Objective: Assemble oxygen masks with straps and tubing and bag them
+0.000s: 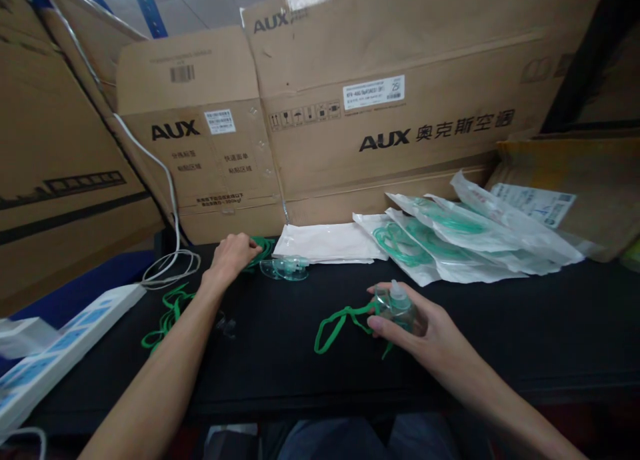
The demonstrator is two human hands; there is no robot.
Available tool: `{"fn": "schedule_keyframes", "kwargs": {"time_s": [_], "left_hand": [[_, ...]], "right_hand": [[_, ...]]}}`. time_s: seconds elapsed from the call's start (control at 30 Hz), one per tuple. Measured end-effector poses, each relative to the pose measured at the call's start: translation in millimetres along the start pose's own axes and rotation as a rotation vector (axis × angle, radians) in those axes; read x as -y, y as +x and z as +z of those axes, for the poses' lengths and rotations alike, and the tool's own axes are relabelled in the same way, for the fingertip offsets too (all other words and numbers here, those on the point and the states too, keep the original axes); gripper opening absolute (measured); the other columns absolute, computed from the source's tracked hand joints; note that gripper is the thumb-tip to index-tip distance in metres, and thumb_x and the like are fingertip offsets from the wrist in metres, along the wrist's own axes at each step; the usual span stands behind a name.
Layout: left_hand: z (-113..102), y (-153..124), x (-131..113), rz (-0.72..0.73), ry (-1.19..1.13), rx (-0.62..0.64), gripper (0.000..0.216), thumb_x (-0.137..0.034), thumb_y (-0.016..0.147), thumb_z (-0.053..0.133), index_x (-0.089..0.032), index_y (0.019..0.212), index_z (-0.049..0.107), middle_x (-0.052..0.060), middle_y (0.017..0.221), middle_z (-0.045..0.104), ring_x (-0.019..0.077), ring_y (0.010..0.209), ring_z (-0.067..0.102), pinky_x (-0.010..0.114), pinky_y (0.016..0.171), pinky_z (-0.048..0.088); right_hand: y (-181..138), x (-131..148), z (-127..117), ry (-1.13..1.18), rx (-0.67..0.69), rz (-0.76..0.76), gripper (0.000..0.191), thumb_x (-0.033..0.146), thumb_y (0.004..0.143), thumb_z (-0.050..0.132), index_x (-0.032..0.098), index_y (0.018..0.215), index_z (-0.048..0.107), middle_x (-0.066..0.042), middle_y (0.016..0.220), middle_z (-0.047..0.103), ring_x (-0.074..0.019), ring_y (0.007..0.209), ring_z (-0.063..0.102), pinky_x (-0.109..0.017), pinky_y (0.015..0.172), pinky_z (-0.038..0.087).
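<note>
Left hand [233,257]: touched green tubing [263,247], its grip unclear.
Right hand [425,320]: gripped a clear mask [400,305], its green strap [349,311] trailing.

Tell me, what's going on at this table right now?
The person's right hand holds a clear plastic mask, its green strap trailing onto the table. The left hand is at a green coil toward the back; whether it grips it is hard to tell. A clear plastic piece lies beside that coil. White pouches with green tubing showing inside are piled to the right.
</note>
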State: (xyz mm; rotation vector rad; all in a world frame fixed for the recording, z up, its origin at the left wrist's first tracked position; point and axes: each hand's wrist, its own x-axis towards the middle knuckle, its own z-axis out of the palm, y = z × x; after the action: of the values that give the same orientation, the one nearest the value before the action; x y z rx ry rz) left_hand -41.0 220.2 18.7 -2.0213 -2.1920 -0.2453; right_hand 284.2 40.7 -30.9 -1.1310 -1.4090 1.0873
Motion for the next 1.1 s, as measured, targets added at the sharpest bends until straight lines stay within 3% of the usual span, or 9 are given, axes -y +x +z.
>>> {"fn": "schedule_keyframes", "kwargs": {"time_s": [0.23, 0.53, 0.73, 0.93, 1.1], "left_hand": [[7, 5, 4, 0.029, -0.081, 0.009, 0.025, -0.040, 0.073, 0.074, -0.025, 0.093, 0.079, 0.011, 0.100, 0.077, 0.0337, 0.103, 0.069, 0.037, 0.089, 0.052], [2, 6, 8, -0.014, -0.311, -0.064, 0.015, -0.032, 0.070, 0.073, -0.022, 0.081, 0.078, 0.008, 0.085, 0.077, 0.0329, 0.098, 0.070, 0.037, 0.090, 0.051], [-1, 10, 13, -0.134, -0.727, -0.063, 0.027, -0.033, 0.076, 0.070, -0.014, 0.096, 0.074, 0.006, 0.081, 0.076, 0.0176, 0.068, 0.070, 0.026, 0.068, 0.055], [-10, 3, 15, -0.188, -0.990, -0.056, 0.035, -0.045, 0.076, 0.074, -0.010, 0.077, 0.071, 0.004, 0.065, 0.066, 0.0115, 0.053, 0.055, 0.023, 0.054, 0.047], [-10, 6, 18, -0.230, -0.946, -0.145, 0.036, -0.039, 0.095, 0.049, -0.011, 0.102, 0.071, 0.002, 0.066, 0.060, 0.0122, 0.052, 0.053, 0.023, 0.051, 0.042]], "right_hand": [[-1, -3, 0, -0.003, 0.003, 0.011, 0.051, 0.050, 0.075, 0.077, 0.018, 0.112, 0.063, -0.005, 0.095, 0.069, -0.0194, 0.086, 0.066, -0.030, 0.078, 0.053], [-2, 0, -1, -0.017, 0.007, 0.004, 0.053, 0.052, 0.074, 0.078, 0.018, 0.112, 0.064, -0.006, 0.096, 0.071, -0.0217, 0.087, 0.067, -0.032, 0.076, 0.054], [-2, -1, -2, -0.035, 0.006, 0.001, 0.053, 0.052, 0.075, 0.077, 0.019, 0.114, 0.065, -0.007, 0.102, 0.071, -0.0230, 0.093, 0.067, -0.034, 0.081, 0.054], [-2, -1, -2, -0.035, 0.018, 0.008, 0.052, 0.052, 0.076, 0.076, 0.019, 0.114, 0.064, -0.006, 0.100, 0.071, -0.0220, 0.090, 0.068, -0.032, 0.079, 0.054], [-2, -2, -3, -0.052, 0.000, -0.031, 0.042, 0.049, 0.077, 0.076, 0.019, 0.104, 0.063, -0.004, 0.094, 0.070, -0.0199, 0.084, 0.066, -0.030, 0.075, 0.053]]}}
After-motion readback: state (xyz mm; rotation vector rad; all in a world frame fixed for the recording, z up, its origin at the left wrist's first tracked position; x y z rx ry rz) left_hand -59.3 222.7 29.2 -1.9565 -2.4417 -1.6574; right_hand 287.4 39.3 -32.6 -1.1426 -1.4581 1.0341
